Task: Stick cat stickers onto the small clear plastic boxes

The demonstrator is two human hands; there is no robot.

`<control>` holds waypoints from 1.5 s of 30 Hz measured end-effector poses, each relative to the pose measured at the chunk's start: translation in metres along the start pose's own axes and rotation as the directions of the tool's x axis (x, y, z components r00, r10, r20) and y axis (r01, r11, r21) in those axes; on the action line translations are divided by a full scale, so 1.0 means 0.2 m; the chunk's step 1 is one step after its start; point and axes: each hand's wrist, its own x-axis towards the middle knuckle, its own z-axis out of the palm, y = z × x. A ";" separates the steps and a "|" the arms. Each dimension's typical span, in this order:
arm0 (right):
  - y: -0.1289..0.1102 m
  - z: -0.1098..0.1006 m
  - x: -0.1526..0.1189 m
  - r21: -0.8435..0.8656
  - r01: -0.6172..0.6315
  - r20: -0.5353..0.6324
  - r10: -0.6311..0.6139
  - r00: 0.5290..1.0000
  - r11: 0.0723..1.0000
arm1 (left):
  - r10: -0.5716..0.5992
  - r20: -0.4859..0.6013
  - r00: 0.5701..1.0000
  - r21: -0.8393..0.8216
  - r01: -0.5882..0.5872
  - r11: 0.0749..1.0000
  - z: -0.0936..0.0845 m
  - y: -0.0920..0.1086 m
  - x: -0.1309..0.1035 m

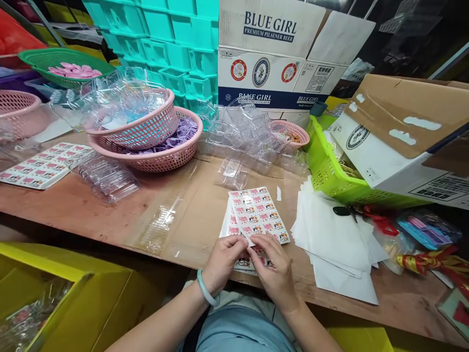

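Sheets of cat stickers (pixel 261 210) with pink lettering lie fanned on the cardboard in front of me. At the near edge of the top sheet, my left hand (pixel 225 259) is closed, thumb and forefinger pinched together. My right hand (pixel 275 266) meets it there, also in a pinch on that edge. The fingertips almost touch and hide whether a single sticker is between them. Just beyond the sheets sits a small clear plastic case (pixel 232 172). A pile of clear plastic cases (pixel 249 129) rises behind it.
Pink baskets (pixel 146 164) hold purple pieces and clear cases. A row of clear cases (pixel 110 178) and more sticker sheets (pixel 40 166) lie left. White papers (pixel 331 234), a green basket (pixel 330 176) and a carton (pixel 399 127) stand right. A yellow bin (pixel 106 288) is lower left.
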 end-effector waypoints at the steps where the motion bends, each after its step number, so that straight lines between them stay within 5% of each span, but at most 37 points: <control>1: 0.00 0.00 0.00 0.008 -0.009 -0.001 0.009 1.000 1.000 | 0.025 0.008 1.000 0.058 -0.026 0.998 0.00 0.00 0.00; 9: 0.01 0.01 -0.02 0.075 -0.074 -0.042 0.078 0.996 0.994 | 0.209 0.138 0.968 0.320 -0.243 0.916 -0.01 0.00 0.01; 21: 0.03 -0.02 -0.02 0.026 -0.013 -0.037 0.014 0.999 1.000 | 0.178 0.128 0.976 0.276 -0.208 0.938 0.01 -0.01 0.03; 28: 0.00 -0.03 0.00 0.253 -0.271 -0.045 0.291 0.956 0.929 | 0.266 0.113 0.957 0.386 -0.289 0.876 0.04 -0.04 0.05; 38: 0.02 -0.02 -0.02 0.153 -0.146 -0.024 0.151 0.988 0.977 | 0.009 -0.016 1.000 0.073 -0.007 0.997 0.06 -0.02 0.03; 45: 0.01 -0.02 -0.01 0.389 -0.421 0.041 0.442 0.896 0.819 | 0.148 -0.002 0.989 0.296 -0.141 0.945 0.05 -0.06 0.03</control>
